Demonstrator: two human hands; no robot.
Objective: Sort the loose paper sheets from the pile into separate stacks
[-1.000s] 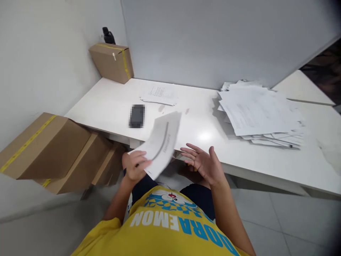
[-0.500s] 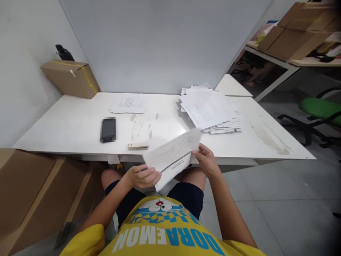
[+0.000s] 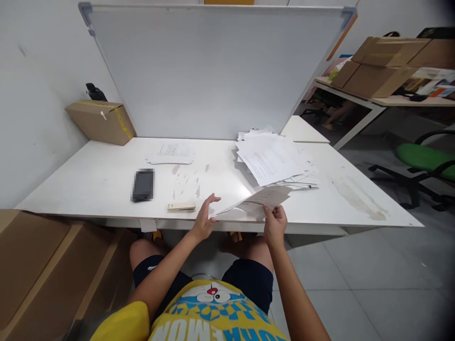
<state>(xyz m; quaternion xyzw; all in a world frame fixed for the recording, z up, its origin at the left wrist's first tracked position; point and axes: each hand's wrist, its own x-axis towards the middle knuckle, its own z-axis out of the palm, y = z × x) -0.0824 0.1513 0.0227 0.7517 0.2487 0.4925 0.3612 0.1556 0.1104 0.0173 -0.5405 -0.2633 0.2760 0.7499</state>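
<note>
Printed paper sheets (image 3: 261,202) are tilted above the front edge of the white table, seen nearly edge-on. My right hand (image 3: 275,222) pinches their right part between thumb and fingers. At their left end, my left hand (image 3: 204,220) has its thumb and fingers spread around the edge; whether it touches the paper is hard to tell. A beige stapler (image 3: 182,207) lies on the table just left of my left hand. Beyond the held sheets rests a large untidy pile of papers (image 3: 273,156).
The white table (image 3: 106,184) carries a smaller paper stack (image 3: 172,153), a blurred dark device (image 3: 142,185) and a cardboard box (image 3: 103,122). A whiteboard (image 3: 213,71) stands at the back. Cardboard boxes (image 3: 35,265) sit at lower left; a green chair (image 3: 426,158) is at right.
The sheets have risen and turned from facing me to nearly edge-on. My left hand has moved up and opened its fingers; my right hand still holds the paper. The view has tilted upward.
</note>
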